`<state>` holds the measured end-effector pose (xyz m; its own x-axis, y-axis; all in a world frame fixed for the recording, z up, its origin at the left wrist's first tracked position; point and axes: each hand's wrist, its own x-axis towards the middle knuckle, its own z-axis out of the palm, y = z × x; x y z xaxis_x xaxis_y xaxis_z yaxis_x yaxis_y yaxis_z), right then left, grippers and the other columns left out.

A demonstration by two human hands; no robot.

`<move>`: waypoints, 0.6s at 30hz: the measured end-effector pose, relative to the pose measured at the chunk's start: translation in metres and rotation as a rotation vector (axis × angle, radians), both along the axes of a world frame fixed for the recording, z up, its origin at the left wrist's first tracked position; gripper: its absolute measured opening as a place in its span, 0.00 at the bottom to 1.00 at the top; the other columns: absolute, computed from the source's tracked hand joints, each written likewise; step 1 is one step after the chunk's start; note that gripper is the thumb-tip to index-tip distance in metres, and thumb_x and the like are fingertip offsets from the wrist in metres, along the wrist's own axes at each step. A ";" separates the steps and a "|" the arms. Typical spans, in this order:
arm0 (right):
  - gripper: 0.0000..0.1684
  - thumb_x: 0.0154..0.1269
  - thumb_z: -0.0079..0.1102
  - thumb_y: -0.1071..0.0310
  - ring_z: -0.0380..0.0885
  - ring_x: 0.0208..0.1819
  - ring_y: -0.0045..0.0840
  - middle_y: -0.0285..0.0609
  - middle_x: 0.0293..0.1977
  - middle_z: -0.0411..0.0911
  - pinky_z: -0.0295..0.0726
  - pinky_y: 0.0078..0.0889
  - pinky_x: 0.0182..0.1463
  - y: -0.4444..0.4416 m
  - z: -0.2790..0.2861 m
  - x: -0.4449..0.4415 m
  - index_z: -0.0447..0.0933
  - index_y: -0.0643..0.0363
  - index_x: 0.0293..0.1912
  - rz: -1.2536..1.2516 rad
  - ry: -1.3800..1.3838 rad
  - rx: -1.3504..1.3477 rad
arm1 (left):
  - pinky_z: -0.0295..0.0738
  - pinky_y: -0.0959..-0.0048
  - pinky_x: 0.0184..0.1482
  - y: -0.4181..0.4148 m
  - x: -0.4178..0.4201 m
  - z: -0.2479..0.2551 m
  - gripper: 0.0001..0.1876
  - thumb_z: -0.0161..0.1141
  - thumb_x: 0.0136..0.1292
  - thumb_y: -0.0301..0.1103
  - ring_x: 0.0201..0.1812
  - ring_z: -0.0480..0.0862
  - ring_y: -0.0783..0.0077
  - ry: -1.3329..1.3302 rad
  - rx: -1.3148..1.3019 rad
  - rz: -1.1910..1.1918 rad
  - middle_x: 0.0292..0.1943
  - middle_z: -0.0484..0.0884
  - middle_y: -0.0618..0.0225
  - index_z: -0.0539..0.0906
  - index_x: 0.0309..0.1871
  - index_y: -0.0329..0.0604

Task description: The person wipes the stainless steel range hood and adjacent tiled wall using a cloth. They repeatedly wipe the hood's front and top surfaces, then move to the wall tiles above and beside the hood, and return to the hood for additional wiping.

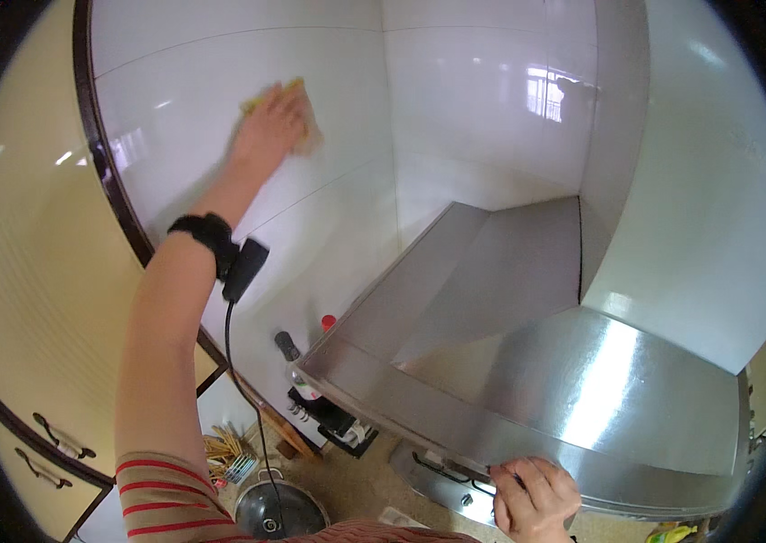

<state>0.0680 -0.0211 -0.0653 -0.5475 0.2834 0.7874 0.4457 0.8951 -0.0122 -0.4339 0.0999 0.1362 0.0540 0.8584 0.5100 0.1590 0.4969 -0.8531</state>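
My left hand (274, 122) is stretched up to the white wall panel (328, 75) and presses a yellow cloth (294, 85) flat against it. The cloth is partly hidden under the fingers and blurred. A black strap (203, 234) with a small black device (246, 270) circles my left forearm; a cable hangs from the device. Low in the view, my right hand (535, 499) is at the front edge of a stainless steel range hood (491, 360), its fingers curled. Whether those fingers grip the edge or only rest there cannot be made out.
Below the hood are a gas stove (450, 485), a lidded pot (281, 509), a wire basket of chopsticks (237, 465) and a dark-capped bottle (298, 373) by the wall. Cream cabinet doors (36, 271) with dark trim line the left side. The hood's front edge juts out.
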 end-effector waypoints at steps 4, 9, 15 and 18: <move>0.11 0.56 0.64 0.72 0.83 0.38 0.35 0.43 0.39 0.82 0.84 0.36 0.40 0.002 -0.004 0.000 0.85 0.57 0.40 0.020 -0.063 0.036 | 0.44 0.62 0.80 0.025 -0.010 0.037 0.26 0.50 0.70 0.34 0.78 0.57 0.67 -0.043 0.255 -0.071 0.74 0.66 0.67 0.71 0.70 0.44; 0.11 0.57 0.59 0.73 0.82 0.36 0.32 0.41 0.36 0.82 0.84 0.33 0.41 -0.002 0.002 0.002 0.86 0.57 0.39 0.030 -0.111 0.060 | 0.45 0.62 0.81 0.052 -0.023 0.026 0.26 0.51 0.67 0.32 0.77 0.60 0.64 -0.150 0.256 -0.306 0.72 0.69 0.62 0.72 0.69 0.39; 0.07 0.60 0.59 0.74 0.81 0.35 0.30 0.40 0.33 0.82 0.85 0.33 0.39 -0.018 0.010 0.002 0.85 0.58 0.35 0.013 -0.104 0.118 | 0.68 0.64 0.71 0.089 -0.019 -0.055 0.31 0.60 0.62 0.27 0.73 0.67 0.60 -0.457 -0.040 -0.255 0.73 0.67 0.61 0.69 0.70 0.36; 0.08 0.61 0.60 0.73 0.82 0.37 0.31 0.43 0.39 0.82 0.86 0.33 0.39 -0.021 0.014 0.005 0.85 0.59 0.39 0.071 -0.143 0.097 | 0.76 0.65 0.64 0.094 -0.026 -0.126 0.31 0.65 0.61 0.33 0.71 0.69 0.60 -0.530 -0.225 -0.183 0.72 0.69 0.62 0.72 0.68 0.38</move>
